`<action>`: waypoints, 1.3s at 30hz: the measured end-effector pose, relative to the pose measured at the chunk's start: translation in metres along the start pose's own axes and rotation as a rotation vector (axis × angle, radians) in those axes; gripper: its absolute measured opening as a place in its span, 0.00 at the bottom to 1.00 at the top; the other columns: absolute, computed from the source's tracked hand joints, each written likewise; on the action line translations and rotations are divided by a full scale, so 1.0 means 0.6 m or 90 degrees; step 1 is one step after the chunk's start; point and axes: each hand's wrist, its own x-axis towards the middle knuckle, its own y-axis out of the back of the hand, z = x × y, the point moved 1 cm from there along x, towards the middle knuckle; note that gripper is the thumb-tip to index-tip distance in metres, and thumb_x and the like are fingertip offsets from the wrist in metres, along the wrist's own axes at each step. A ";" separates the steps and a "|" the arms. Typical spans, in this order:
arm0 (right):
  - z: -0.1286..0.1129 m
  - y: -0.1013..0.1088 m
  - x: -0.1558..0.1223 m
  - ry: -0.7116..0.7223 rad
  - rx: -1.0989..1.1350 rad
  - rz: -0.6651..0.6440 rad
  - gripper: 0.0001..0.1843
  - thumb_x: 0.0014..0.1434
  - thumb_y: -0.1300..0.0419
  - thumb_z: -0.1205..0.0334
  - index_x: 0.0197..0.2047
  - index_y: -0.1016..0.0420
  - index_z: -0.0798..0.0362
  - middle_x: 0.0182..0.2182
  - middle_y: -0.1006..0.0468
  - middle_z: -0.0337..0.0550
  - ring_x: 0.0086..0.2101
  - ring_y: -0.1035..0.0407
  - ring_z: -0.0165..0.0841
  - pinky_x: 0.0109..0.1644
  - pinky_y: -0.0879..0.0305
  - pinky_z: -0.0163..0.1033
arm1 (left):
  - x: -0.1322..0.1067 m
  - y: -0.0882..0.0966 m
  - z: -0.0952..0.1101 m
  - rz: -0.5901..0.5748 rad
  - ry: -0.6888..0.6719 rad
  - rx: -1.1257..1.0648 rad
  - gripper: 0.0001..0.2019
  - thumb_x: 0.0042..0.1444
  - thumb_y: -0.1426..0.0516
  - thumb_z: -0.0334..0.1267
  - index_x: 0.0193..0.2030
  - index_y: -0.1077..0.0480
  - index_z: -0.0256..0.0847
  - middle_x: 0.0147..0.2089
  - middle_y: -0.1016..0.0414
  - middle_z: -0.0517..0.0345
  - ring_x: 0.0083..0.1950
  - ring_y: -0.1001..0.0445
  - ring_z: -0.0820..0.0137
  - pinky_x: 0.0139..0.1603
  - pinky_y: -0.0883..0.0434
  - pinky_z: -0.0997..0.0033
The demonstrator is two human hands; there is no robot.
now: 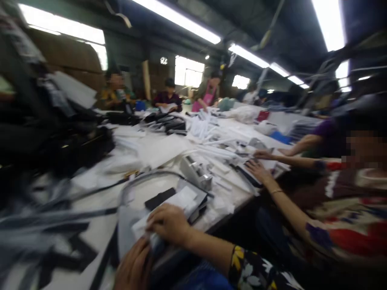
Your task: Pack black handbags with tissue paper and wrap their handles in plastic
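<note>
My right hand (169, 224), below a dark floral sleeve, has its fingers curled onto a white strip (184, 198) of paper or cloth. That strip lies over a grey fabric piece (125, 225) at the table's front edge. Close by at the bottom, my left hand (134, 264) is bent with its fingers together near the strip's lower end; what lies under its fingertips is hidden. A small black fabric piece (159, 198) rests just beyond the strip. Blur softens the finer detail.
Black and grey strips (69, 245) are strewn on the left. A metal box-like object (196, 173) stands ahead, with white strips (202, 127) heaped farther back. At right, a co-worker's hands (258, 169) work on dark pieces. Other people sit around the table.
</note>
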 end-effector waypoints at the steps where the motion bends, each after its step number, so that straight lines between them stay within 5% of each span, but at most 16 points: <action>1: -0.020 -0.021 -0.006 0.007 0.046 -0.053 0.06 0.61 0.34 0.59 0.35 0.19 0.53 0.37 0.18 0.39 0.39 0.24 0.31 0.46 0.27 0.38 | -0.018 0.017 0.003 -0.009 0.025 0.051 0.07 0.66 0.45 0.33 0.48 0.29 0.39 0.50 0.23 0.51 0.49 0.22 0.63 0.48 0.23 0.61; 5: -0.020 -0.027 -0.002 -0.080 0.095 -0.127 0.02 0.56 0.29 0.62 0.32 0.17 0.50 0.37 0.17 0.39 0.41 0.25 0.34 0.48 0.31 0.38 | -0.028 0.031 0.012 -0.045 0.073 0.146 0.06 0.64 0.44 0.29 0.46 0.28 0.39 0.50 0.21 0.50 0.52 0.22 0.64 0.53 0.24 0.64; 10: -0.012 -0.014 0.010 -0.118 0.043 -0.155 0.04 0.57 0.31 0.60 0.33 0.21 0.50 0.37 0.19 0.39 0.39 0.26 0.33 0.45 0.35 0.36 | -0.006 0.029 0.025 -0.111 0.041 0.174 0.19 0.63 0.46 0.22 0.59 0.30 0.39 0.60 0.26 0.45 0.62 0.28 0.59 0.57 0.26 0.58; 19: -0.016 -0.012 0.039 -0.161 -0.051 -0.254 0.06 0.59 0.34 0.58 0.35 0.26 0.50 0.36 0.24 0.36 0.30 0.30 0.27 0.33 0.44 0.33 | 0.007 0.040 0.039 -0.272 0.029 0.237 0.26 0.64 0.56 0.20 0.66 0.36 0.37 0.66 0.32 0.53 0.65 0.31 0.61 0.59 0.26 0.57; 26: -0.002 -0.018 0.067 -0.149 0.035 -0.221 0.13 0.54 0.31 0.65 0.43 0.26 0.50 0.39 0.23 0.39 0.28 0.31 0.29 0.33 0.39 0.35 | 0.028 0.050 0.041 -0.368 0.049 0.236 0.32 0.56 0.52 0.24 0.68 0.39 0.38 0.68 0.34 0.56 0.65 0.30 0.62 0.59 0.25 0.60; 29: 0.031 0.026 0.071 -0.133 0.128 -0.171 0.14 0.56 0.33 0.64 0.46 0.24 0.47 0.42 0.21 0.37 0.30 0.28 0.29 0.39 0.32 0.35 | 0.026 0.049 0.037 -0.335 0.022 0.244 0.30 0.56 0.48 0.32 0.68 0.39 0.37 0.67 0.32 0.54 0.62 0.28 0.60 0.55 0.23 0.60; 35: 0.182 0.215 0.070 -0.331 0.069 0.013 0.12 0.64 0.40 0.58 0.49 0.24 0.52 0.48 0.21 0.47 0.47 0.26 0.37 0.58 0.33 0.43 | 0.010 0.040 0.021 -0.309 -0.017 0.237 0.30 0.61 0.46 0.39 0.70 0.42 0.38 0.67 0.33 0.53 0.63 0.29 0.61 0.56 0.24 0.60; 39: 0.270 0.262 0.084 -0.502 0.148 -0.089 0.16 0.64 0.39 0.53 0.36 0.21 0.59 0.33 0.18 0.50 0.35 0.23 0.36 0.44 0.25 0.40 | 0.000 0.036 0.012 -0.297 -0.035 0.231 0.31 0.61 0.46 0.39 0.71 0.45 0.38 0.67 0.32 0.52 0.62 0.28 0.60 0.56 0.24 0.60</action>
